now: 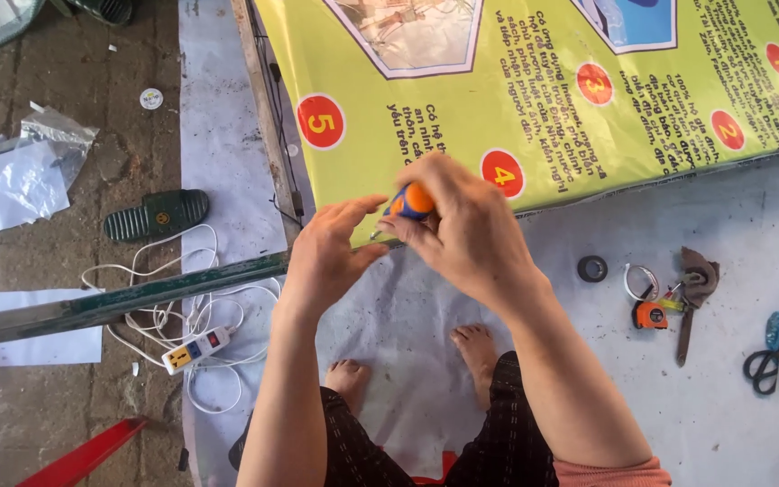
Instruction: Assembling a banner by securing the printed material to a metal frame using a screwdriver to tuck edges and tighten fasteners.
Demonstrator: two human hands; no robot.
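Right hand (466, 225) clenches one orange-blue screwdriver (408, 202); left hand (326, 254), grip released, touches one green bar (119, 305) (two bare feet below)

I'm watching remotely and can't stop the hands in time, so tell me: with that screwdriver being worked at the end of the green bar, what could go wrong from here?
1. The left hand sits right beside the tip of the orange-handled screwdriver gripped by the right hand; a slip could jab the fingers.
2. The bare feet lie just below the green metal bar; a dropped tool or bar could hit them.
3. The white cord of the power strip loops under the bar and might snag.
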